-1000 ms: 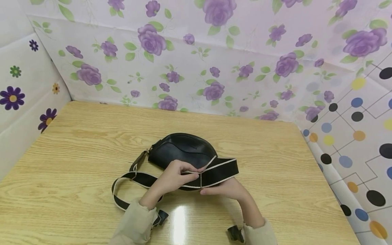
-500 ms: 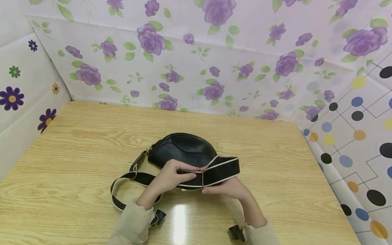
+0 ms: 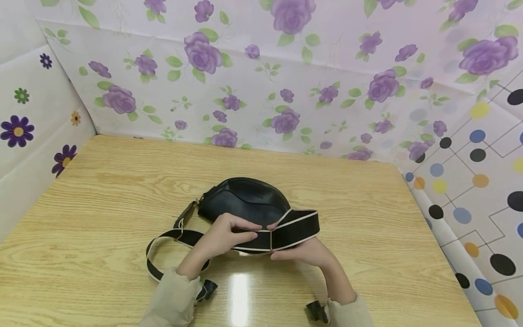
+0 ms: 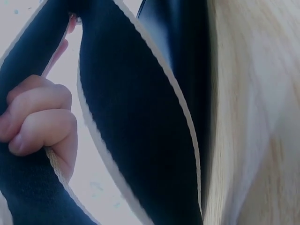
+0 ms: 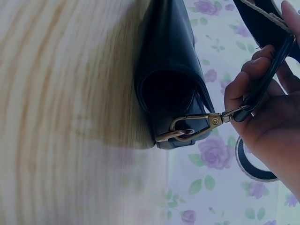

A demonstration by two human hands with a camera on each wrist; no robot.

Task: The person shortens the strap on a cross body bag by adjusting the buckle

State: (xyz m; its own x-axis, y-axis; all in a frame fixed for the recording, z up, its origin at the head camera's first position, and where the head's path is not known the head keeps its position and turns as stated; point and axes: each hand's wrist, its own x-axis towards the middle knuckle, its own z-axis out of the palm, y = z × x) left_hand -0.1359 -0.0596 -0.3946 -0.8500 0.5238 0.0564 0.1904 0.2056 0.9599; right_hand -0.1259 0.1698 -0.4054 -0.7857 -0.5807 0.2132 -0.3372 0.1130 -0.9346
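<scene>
A black leather crossbody bag [image 3: 245, 200] stands on the table with its black, white-edged strap [image 3: 296, 230] in front of it. My left hand [image 3: 220, 236] pinches the strap left of a thin metal slider [image 3: 271, 240]; in the left wrist view its curled fingers [image 4: 44, 115] wrap the webbing. On the slider's other side my right hand [image 3: 308, 251] holds the strap from below, thumb near the slider. In the right wrist view, its fingers curl around the strap's leather end [image 5: 267, 77], and a gold snap hook [image 5: 213, 121] links that end to the bag's ring.
The strap's other part [image 3: 153, 259] loops on the wooden table [image 3: 102, 195] at left. Small black pieces [image 3: 316, 312] sit by both cuffs. A floral sheet [image 3: 245, 81] rises behind the table, and a dotted sheet [image 3: 470, 218] borders its right side.
My left hand has slid slightly left along the strap, away from the slider. The slider and right hand have shifted slightly right. The bag has stayed in place.
</scene>
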